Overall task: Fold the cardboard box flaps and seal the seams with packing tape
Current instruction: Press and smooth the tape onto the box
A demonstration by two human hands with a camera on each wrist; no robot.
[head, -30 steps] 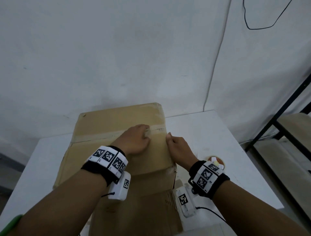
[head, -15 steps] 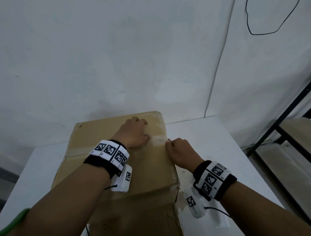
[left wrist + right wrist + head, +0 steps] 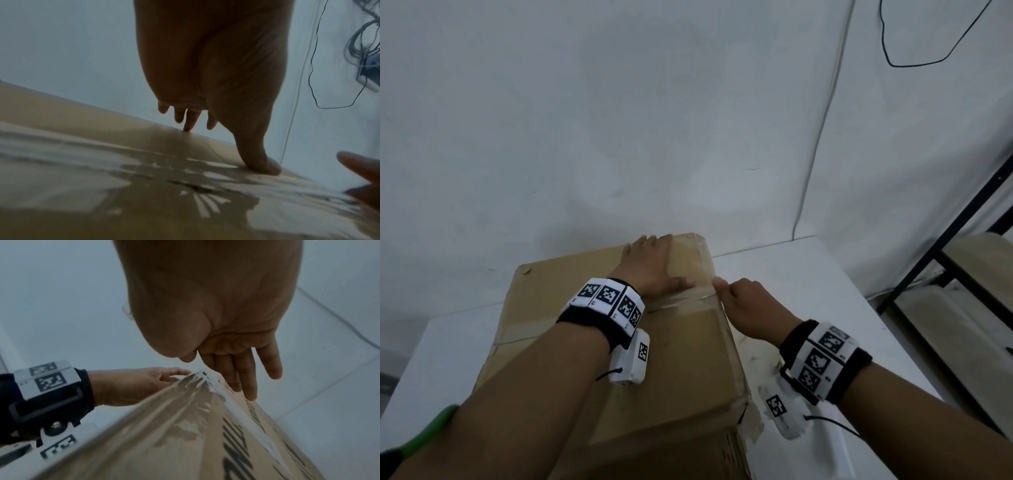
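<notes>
Nearest us, the cardboard box point(image 3: 671, 370) stands on the white table point(image 3: 808, 274), its closed top flaps facing up. We judge the board stiff but hollow and light for its size, so it could skid on the smooth table if we push sideways without bracing; pressing straight down is safer.

Across the middle of the box top runs the packing tape point(image 3: 681, 301), clear, glossy and wrinkled, laid over the centre seam. It looks thin and clingy: it will crease if rubbed unevenly, so we would smooth it from the seam outward with flat fingers.

At the right edge of the box, our right hand point(image 3: 750, 308) lies against the side wall, fingers point(image 3: 246, 378) straight and held together, pointing down where the tape end folds over the corner; the thumb sits at the top edge.

Farther along the box top, our left hand point(image 3: 650, 267) lies flat beyond the tape, fingers extended toward the far edge and slightly apart, thumb point(image 3: 261, 160) pressing at the tape's far border.

Behind the box stands a white wall point(image 3: 619, 120).
</notes>
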